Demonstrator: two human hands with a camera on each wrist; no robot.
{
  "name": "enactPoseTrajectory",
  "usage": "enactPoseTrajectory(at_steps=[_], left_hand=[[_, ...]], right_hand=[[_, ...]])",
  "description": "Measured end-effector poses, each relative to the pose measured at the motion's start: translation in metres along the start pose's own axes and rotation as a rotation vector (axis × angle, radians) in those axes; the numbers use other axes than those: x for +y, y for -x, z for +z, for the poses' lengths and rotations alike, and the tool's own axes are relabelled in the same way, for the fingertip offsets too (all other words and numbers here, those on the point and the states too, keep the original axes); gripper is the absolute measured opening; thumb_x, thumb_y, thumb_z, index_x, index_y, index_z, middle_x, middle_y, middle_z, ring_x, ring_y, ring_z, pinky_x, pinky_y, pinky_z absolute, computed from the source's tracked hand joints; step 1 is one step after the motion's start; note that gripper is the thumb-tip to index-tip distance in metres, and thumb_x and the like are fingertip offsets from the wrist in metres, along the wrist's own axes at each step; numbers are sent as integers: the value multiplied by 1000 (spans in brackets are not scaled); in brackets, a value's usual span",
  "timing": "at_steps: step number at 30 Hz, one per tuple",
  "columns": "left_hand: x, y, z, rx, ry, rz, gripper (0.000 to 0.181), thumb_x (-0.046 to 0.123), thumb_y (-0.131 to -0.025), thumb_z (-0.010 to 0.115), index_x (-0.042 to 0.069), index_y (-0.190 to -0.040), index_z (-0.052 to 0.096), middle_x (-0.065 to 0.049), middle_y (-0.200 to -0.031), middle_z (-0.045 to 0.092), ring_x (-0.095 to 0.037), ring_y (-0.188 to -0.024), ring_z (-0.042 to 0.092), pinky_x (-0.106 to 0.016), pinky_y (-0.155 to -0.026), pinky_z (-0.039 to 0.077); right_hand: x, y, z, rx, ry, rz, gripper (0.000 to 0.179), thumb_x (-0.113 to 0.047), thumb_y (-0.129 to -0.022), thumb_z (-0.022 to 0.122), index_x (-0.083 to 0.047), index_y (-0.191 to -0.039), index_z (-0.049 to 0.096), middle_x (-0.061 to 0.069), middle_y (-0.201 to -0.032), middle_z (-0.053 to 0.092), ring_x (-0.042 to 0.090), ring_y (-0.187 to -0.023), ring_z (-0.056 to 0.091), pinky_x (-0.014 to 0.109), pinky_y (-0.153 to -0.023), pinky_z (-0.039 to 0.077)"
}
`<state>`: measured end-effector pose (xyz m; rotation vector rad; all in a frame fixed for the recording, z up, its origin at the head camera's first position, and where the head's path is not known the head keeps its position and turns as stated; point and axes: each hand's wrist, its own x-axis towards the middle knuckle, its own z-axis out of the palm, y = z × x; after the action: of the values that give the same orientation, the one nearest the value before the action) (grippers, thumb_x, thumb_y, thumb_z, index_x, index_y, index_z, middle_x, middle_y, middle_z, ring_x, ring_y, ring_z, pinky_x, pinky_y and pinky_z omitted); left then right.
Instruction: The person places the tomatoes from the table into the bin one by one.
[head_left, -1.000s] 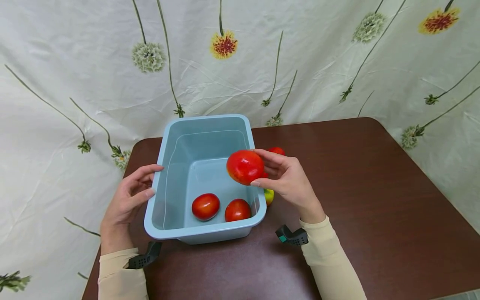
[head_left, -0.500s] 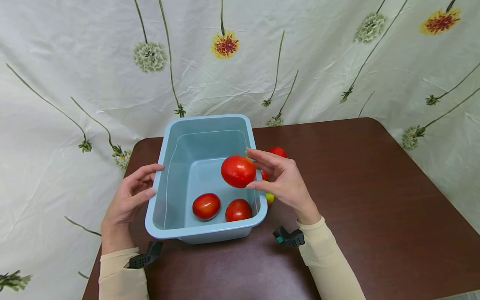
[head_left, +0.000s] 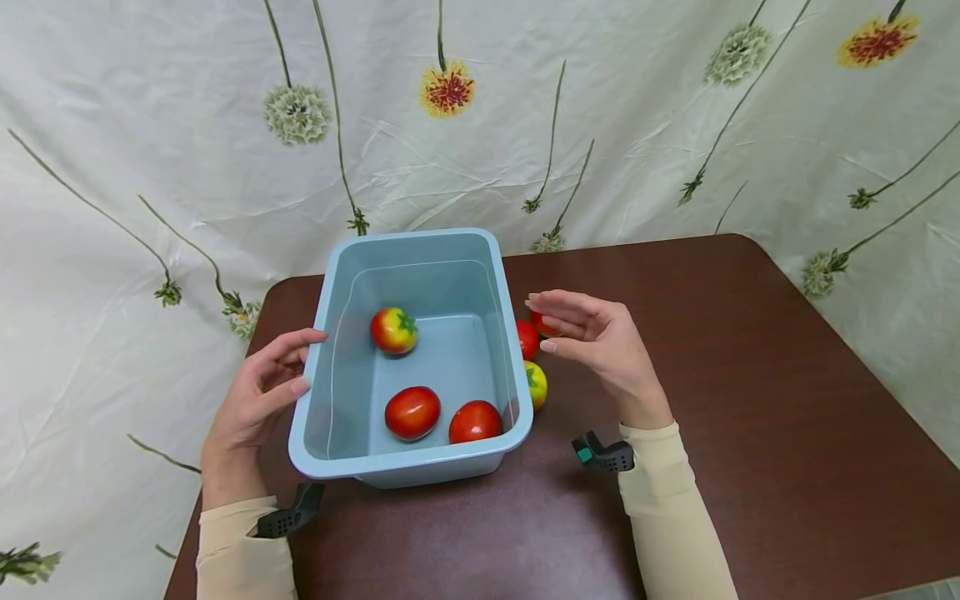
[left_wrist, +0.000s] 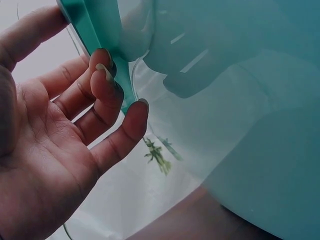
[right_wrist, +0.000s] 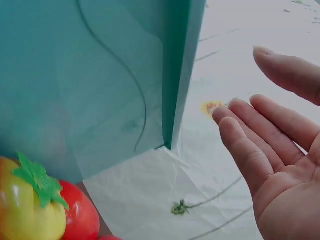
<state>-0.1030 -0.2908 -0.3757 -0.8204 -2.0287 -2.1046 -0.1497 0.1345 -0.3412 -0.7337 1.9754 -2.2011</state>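
In the blue tub (head_left: 412,460) near the far-left corner of the desk (head_left: 712,417), a red-yellow tomato (head_left: 390,332) pointed its calyx (head_left: 406,322) toward the desk's right edge; an oval tomato's (head_left: 412,413) long axis lay roughly crosswise. The left hand (head_left: 258,387) held the tub; the right hand's (head_left: 600,343) grip was released.

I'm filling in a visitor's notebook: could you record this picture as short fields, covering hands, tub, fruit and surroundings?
Left hand: holds the tub by its rim
Right hand: holds nothing, right of tub
In tub: red-yellow fruit, two red fruits
Right of tub: yellow fruit, two more red fruits
Table: dark brown
Backdrop: pale, flower-printed cloth
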Motion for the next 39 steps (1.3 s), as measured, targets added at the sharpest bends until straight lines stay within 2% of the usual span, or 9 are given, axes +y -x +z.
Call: enactPoseTrajectory(at_steps=[2, 7, 11, 16, 21, 25, 29, 35, 39], left_hand=[[0, 0, 0, 0, 1, -2, 49, -13, -82, 46, -12, -131, 47, -9, -96, 69, -17, -79, 67, -26, -75, 56], [0, 0, 0, 5, -3, -6, 49, -13, -82, 46, -12, -131, 47, -9, -97, 69, -16, -80, 67, -25, -74, 56], [-1, 0, 0, 10, -13, -6, 49, -12, -82, 47, -12, -131, 48, -8, -96, 69, -16, -79, 66, -25, -74, 55], [-1, 1, 0, 9, -13, 2, 49, -12, -82, 47, -12, -131, 47, -9, -96, 69, -16, -79, 66, -25, -73, 54], [-1, 1, 0, 7, -9, 5, 49, -11, -82, 47, -13, -131, 47, -9, -96, 68, -16, -79, 65, -25, -74, 54], [-1, 0, 0, 6, -11, 2, 48, -11, -82, 47, -13, -131, 47, -9, -96, 69, -16, -79, 66, -25, -74, 54], [0, 0, 1, 13, -22, -6, 48, -9, -82, 48, -12, -131, 48, -9, -96, 70, -16, -79, 66, -25, -74, 55], [0, 0, 1, 13, -20, -3, 48, -9, -82, 47, -12, -131, 48, -9, -95, 69, -16, -78, 66, -25, -73, 54], [0, -1, 1, 12, -17, 2, 48, -9, -82, 47, -12, -130, 48, -9, -94, 69, -16, -78, 66, -25, -73, 54]], right_hand=[[0, 1, -5, -31, 18, 33, 52, 1, -81, 73, 2, -130, 57, 16, -130, 63, 22, -118, 64, 33, -96, 51], [7, 2, -19, -212, 171, 106, 55, -3, -81, 74, -2, -134, 56, 18, -135, 58, 23, -120, 62, 30, -95, 52], [19, 1, -27, -292, 173, 145, 56, -2, -81, 73, -1, -134, 54, 23, -137, 55, 40, -124, 57, 33, -94, 53], [39, -1, -32, -315, 106, 239, 55, 1, -82, 71, -1, -134, 55, 28, -139, 50, 51, -128, 48, 42, -90, 55], [58, -5, -36, -349, 112, 263, 56, 3, -80, 70, 1, -134, 55, 30, -138, 50, 49, -128, 49, 56, -94, 49], [68, -5, -38, -368, 130, 276, 58, 6, -78, 70, 4, -133, 53, 30, -136, 52, 44, -127, 52, 60, -96, 44], [78, -5, -40, -368, 131, 305, 59, 7, -77, 71, 5, -133, 53, 27, -136, 54, 41, -127, 53, 58, -101, 42], [93, -5, -42, -357, 104, 356, 63, 6, -76, 73, 3, -136, 52, 22, -138, 54, 37, -129, 52, 40, -98, 50], [101, -5, -41, -363, 85, 387, 67, 6, -76, 73, 2, -138, 49, 20, -142, 52, 35, -133, 50, 35, -97, 51]])
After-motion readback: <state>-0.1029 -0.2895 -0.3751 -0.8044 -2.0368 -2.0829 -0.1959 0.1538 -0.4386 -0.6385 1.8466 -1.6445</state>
